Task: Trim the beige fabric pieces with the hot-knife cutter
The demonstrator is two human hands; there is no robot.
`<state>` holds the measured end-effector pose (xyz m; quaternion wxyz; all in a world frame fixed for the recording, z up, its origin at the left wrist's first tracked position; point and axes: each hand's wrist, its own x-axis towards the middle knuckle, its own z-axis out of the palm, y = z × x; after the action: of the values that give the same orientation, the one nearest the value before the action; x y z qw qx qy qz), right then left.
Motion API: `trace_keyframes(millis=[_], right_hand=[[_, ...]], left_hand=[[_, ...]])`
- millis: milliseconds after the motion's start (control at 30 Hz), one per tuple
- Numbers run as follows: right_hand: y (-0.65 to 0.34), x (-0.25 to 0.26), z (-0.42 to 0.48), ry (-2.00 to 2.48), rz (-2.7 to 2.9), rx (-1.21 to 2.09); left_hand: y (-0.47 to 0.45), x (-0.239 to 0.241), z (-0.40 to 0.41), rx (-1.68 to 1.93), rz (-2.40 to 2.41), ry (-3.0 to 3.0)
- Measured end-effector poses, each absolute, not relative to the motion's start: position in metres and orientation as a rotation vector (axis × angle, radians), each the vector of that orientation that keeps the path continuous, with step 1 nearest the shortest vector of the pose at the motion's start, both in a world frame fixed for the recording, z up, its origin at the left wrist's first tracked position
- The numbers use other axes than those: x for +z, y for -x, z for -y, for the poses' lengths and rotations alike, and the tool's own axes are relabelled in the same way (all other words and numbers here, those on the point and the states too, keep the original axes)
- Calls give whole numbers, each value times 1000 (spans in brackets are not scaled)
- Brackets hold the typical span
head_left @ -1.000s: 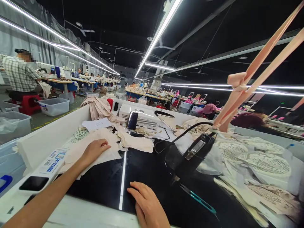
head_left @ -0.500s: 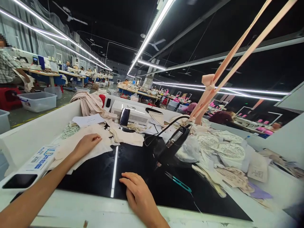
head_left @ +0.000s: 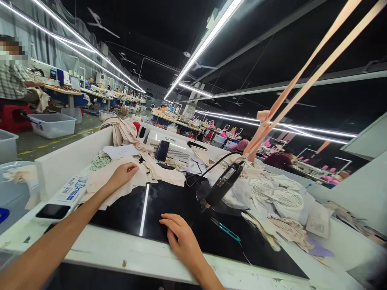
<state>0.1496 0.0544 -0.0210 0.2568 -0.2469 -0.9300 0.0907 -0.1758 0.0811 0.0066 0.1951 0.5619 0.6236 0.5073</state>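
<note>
Currently, the left hand (head_left: 123,177) is laid palm down on the pale cloth (head_left: 104,174), fingers loosely curled; whether a fold is pinched cannot be told. The cloth is spread over the left part of the black panel (head_left: 121,217), beside the box (head_left: 71,192). The right hand (head_left: 181,237) is held palm down at the panel's near edge, fingers bent, thumb slightly apart, nothing clamped. To its right, the snips (head_left: 226,230) are laid on the panel, blades toward the black tool (head_left: 223,186). The tool is hung tilted from pink straps (head_left: 286,106), tip downward. Behind the cloth, a phone (head_left: 162,150) is stood in front of the vented unit (head_left: 178,152). At right, lace pieces (head_left: 287,199) are heaped. The panel is carried on the white surface (head_left: 145,251). Farther off, at upper left, a person (head_left: 13,80) in a checked shirt is seated near a clear bin (head_left: 53,128).
</note>
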Motion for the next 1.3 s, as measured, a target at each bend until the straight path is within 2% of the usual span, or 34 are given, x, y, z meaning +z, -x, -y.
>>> trace_keyframes(millis=[567, 1300], right_hand=[[-153, -17, -59, 744, 2522, 235], [-152, -15, -61, 768, 2524, 243]], left_hand=[[147, 15, -79, 1392, -1419, -1352], [137, 17, -74, 1356, -1286, -1323]])
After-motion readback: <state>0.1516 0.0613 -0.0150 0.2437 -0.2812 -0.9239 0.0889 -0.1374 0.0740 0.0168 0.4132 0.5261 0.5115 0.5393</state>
